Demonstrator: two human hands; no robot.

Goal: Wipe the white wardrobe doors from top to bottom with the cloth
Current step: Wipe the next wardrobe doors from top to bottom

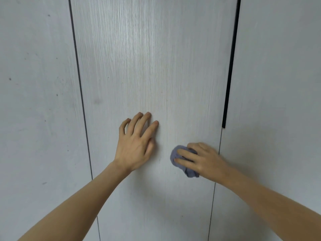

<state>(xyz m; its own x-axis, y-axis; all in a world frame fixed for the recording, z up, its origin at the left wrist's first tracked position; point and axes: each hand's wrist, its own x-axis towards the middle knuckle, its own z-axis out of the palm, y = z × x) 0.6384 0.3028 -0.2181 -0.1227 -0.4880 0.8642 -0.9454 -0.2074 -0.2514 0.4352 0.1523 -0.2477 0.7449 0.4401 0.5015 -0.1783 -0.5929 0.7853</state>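
Fingers [185,154] of the right hand [205,160] curl over a bunched blue-grey cloth [174,158], pressing it to the middle wardrobe door [147,66] at about four o'clock. At nine o'clock from the cloth, well apart, the left hand [135,145] rests spread on the same door, holding nothing. A black handle strip [231,66] runs up the door's right edge at two o'clock.

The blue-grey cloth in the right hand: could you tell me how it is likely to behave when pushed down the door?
The blue-grey cloth looks soft and floppy: it is bunched into folds under the right hand. It probably slides easily, since the middle wardrobe door looks smooth. It seems light, and loose ends may trail below the fingers.
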